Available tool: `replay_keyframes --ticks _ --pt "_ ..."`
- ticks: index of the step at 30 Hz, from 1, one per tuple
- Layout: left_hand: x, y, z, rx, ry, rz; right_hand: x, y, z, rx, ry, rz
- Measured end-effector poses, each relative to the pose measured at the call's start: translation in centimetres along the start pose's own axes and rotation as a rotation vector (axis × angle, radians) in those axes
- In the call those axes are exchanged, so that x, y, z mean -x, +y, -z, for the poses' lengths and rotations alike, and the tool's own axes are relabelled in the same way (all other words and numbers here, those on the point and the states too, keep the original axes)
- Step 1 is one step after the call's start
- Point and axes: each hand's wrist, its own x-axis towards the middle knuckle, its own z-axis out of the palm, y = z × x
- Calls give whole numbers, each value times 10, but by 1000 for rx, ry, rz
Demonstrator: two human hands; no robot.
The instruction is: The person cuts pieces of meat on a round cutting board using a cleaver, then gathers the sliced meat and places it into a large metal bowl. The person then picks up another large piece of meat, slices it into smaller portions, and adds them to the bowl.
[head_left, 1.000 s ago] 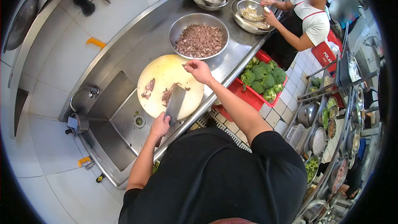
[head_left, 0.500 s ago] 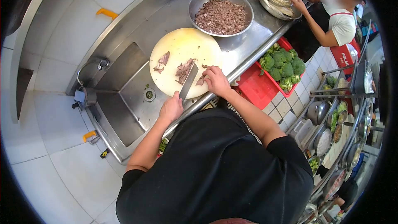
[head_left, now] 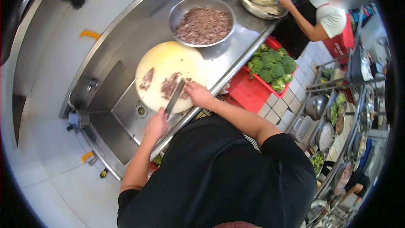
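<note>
My left hand (head_left: 157, 124) is closed round the handle of a knife (head_left: 174, 97), its blade slanting over a round, yellowish cutting board (head_left: 166, 52). Just left of the blade lies a pile of chopped meat (head_left: 169, 85). On the blade's other side, the bent fingers of my right hand (head_left: 199, 93) press on a piece of meat (head_left: 184, 95), partly hidden beneath them. A larger uncut piece of meat (head_left: 146, 79) rests near the board's left side. Beyond the board stands a steel bowl (head_left: 172, 22) full of chopped brown meat (head_left: 204, 25).
A steel sink (head_left: 105, 114) with a tap (head_left: 92, 85) lies left of the board. Right of the counter are a red crate of broccoli (head_left: 272, 65) and racks holding food pans (head_left: 325, 137). A co-worker (head_left: 316, 17) handles bowls (head_left: 261, 0) at the counter's far end.
The whole view has shifted, so the counter sits further left and the board lower in it. My right fingers are slightly nearer the blade. My left hand still grips the knife.
</note>
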Motion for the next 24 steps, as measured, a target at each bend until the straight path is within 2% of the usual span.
replay_keyframes --ticks 3,8,12,15,17,24 --pt "-6 0 0 13 12 39 -2 6 -3 38 41 68" --pt "-14 -3 -13 94 56 95 -16 9 -5 36 -63 152" --pt "-10 1 -14 128 84 99 -23 13 -2 -61 -136 318" --pt "-5 0 -16 107 42 111 -12 6 -5 -63 3 278" --pt "-3 -4 -24 77 -23 150 -11 6 -6 -50 5 239" --pt "-11 5 -22 45 -15 136 -5 -2 -20 -84 37 97"
